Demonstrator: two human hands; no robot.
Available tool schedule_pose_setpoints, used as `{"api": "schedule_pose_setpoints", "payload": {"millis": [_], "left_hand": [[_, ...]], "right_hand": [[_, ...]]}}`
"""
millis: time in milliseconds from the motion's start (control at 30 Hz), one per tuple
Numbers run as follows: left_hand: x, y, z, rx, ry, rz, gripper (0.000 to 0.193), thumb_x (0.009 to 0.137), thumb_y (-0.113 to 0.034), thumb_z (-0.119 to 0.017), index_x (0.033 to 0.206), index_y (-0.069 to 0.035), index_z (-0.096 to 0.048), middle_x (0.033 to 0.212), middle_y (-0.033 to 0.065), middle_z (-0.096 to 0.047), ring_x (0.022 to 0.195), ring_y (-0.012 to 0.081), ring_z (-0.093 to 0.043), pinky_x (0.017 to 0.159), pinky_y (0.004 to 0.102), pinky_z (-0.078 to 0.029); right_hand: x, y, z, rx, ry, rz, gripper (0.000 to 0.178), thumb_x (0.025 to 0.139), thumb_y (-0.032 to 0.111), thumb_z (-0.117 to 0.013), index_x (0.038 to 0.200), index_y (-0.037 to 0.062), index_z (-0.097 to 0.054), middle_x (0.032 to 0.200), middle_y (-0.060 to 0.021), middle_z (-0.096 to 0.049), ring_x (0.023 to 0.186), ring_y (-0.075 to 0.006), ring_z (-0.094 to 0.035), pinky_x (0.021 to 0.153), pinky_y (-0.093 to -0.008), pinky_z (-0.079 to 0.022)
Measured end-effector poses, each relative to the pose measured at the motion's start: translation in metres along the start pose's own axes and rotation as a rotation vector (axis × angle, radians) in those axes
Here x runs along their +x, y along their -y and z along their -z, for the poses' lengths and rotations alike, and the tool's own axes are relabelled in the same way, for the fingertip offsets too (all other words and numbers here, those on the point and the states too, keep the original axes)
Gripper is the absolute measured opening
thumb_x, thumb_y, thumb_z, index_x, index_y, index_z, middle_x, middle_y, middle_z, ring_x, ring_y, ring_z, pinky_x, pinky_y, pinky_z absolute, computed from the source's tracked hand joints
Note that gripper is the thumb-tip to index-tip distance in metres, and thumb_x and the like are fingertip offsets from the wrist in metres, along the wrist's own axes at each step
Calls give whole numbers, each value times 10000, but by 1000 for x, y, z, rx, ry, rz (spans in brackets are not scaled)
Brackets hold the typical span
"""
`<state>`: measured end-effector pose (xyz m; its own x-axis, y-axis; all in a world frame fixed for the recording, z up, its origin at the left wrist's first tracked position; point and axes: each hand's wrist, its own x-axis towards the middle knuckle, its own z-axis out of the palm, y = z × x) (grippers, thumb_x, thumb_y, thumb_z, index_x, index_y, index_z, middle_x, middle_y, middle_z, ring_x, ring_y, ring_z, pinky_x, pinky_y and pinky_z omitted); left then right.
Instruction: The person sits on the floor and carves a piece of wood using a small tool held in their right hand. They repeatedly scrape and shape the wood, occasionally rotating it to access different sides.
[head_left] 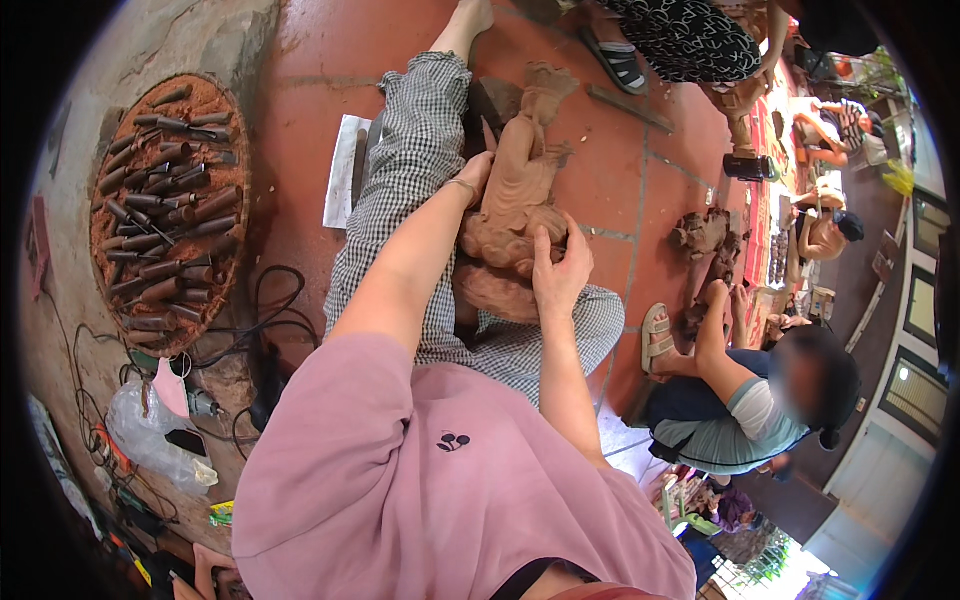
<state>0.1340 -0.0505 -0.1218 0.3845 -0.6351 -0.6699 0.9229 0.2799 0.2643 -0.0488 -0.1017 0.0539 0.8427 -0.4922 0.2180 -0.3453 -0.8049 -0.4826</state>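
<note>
in the head view, the carved wooden seated figure lies between both hands, its long axis running away from the wearer, head farthest; the nearer right hand clasps its rounded base, while the left hand meets its left side, fingers partly hidden, grip unclear. matte reddish-brown surface, draped folds.

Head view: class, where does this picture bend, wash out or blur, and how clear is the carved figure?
In the head view, black fills the corners and the pale wall slants toward the right rim; glare bleaches this view's lower right; still in the head view, blur masks the seated person's face, while the carved figure looks fairly sharp.
</note>
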Motion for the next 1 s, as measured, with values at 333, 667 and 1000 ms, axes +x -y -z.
{"api": "schedule_pose_setpoints", "payload": {"millis": [333, 667, 1000], "left_hand": [[-4, 6, 6, -11, 20, -7, 517, 986, -327, -346, 1341, 14, -504, 1348, 193, -567, 1169, 334, -566, 1002, 434, -452], [-56, 6, 3, -116, 31, -43, 548, 989, -343, -313, 1391, -7, -474, 1414, 170, -521, 1256, 332, -518, 1101, 443, -386], [-55, 4, 9, -139, 48, 24, 503, 992, -371, -375, 1322, -29, -542, 1349, 158, -577, 1203, 322, -554, 1077, 448, -408]], "right_hand": [[13, -23, 17, 318, 205, -100, 483, 861, 321, -723, 1223, 22, -614, 1225, -151, -624, 1151, -307, -578, 1011, -406, -435], [-4, -14, 21, 182, 177, 69, 510, 861, 338, -713, 1258, 41, -593, 1247, -161, -614, 1157, -330, -571, 1011, -420, -420], [-32, -22, 29, 205, 22, 146, 444, 963, 322, -580, 1282, 13, -587, 1316, -178, -581, 1212, -335, -529, 1061, -421, -379]]}}
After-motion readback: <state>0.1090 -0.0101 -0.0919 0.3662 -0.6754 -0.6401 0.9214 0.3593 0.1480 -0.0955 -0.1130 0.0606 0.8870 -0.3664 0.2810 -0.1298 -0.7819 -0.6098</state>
